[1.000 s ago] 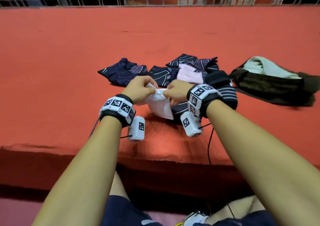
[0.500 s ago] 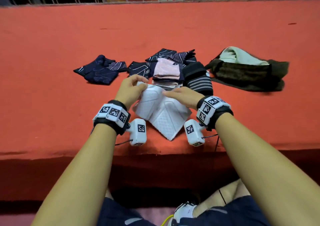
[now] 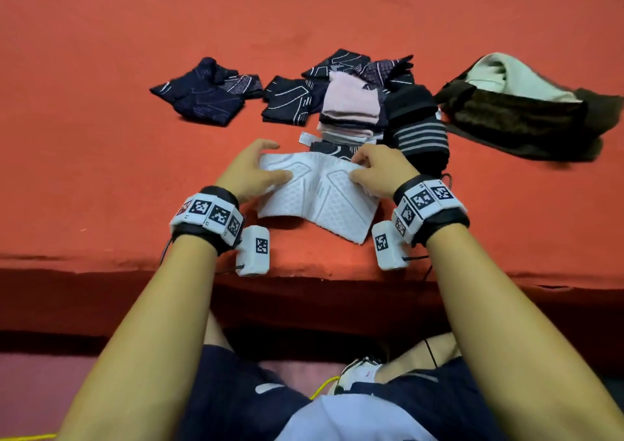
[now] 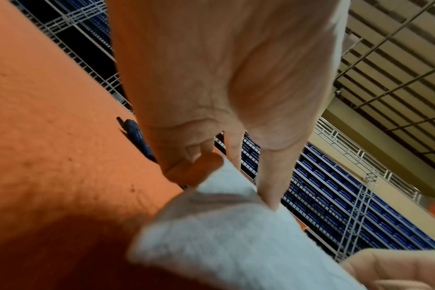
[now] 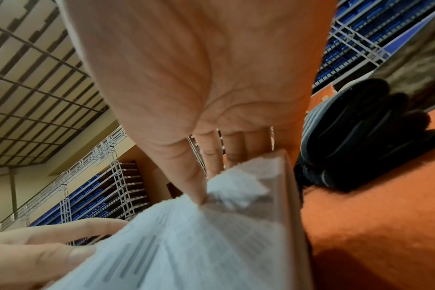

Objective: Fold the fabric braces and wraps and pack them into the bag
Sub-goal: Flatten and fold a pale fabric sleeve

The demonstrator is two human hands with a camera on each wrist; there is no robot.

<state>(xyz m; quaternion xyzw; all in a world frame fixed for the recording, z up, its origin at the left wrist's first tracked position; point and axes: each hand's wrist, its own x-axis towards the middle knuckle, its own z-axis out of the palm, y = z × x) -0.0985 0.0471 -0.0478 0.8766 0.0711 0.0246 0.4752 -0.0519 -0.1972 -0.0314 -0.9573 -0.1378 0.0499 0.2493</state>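
A white textured brace (image 3: 317, 201) lies spread on the orange surface near its front edge. My left hand (image 3: 270, 164) holds its left end, the thumb (image 4: 268, 188) on top and the fingers at the far edge. My right hand (image 3: 361, 167) pinches its right end, with the thumb (image 5: 196, 188) pressed into the fabric (image 5: 186, 235) and the fingers behind. Just beyond lie a stack of folded pink wraps (image 3: 349, 106), a black striped brace (image 3: 420, 130) and navy patterned pieces (image 3: 211, 96). The dark olive bag (image 3: 526, 120) lies open at the right, with pale cloth inside.
The orange surface (image 3: 101, 137) drops off at a front edge just below my wrists. Bare orange surface stretches left of and behind the pile. My knees and a shoe show below the edge. Railings and blue seats fill the wrist views' backgrounds.
The bunched white brace was drawn out of the pile toward me and now lies spread flat. My hands have moved apart to its two ends.
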